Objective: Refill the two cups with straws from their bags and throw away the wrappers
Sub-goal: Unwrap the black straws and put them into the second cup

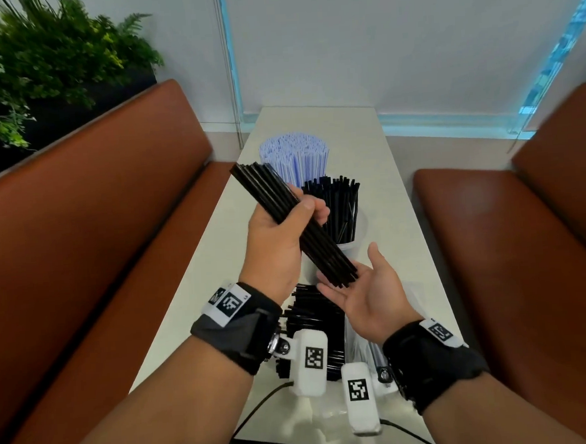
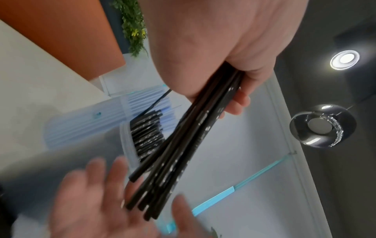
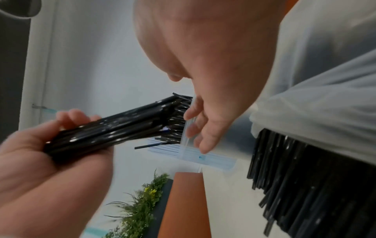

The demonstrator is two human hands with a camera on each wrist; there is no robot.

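Both hands are looked down on from head height, facing forward along the worktop (image 1: 377, 168). Each wrist view is taken close beneath its palm, angled up past the fingers (image 2: 237, 103). The black straw bundle (image 1: 295, 221) is shared by all three.

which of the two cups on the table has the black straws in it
The nearer cup, just beyond the left hand, holds black straws. The farther cup behind it is packed with white, blue-striped ones.
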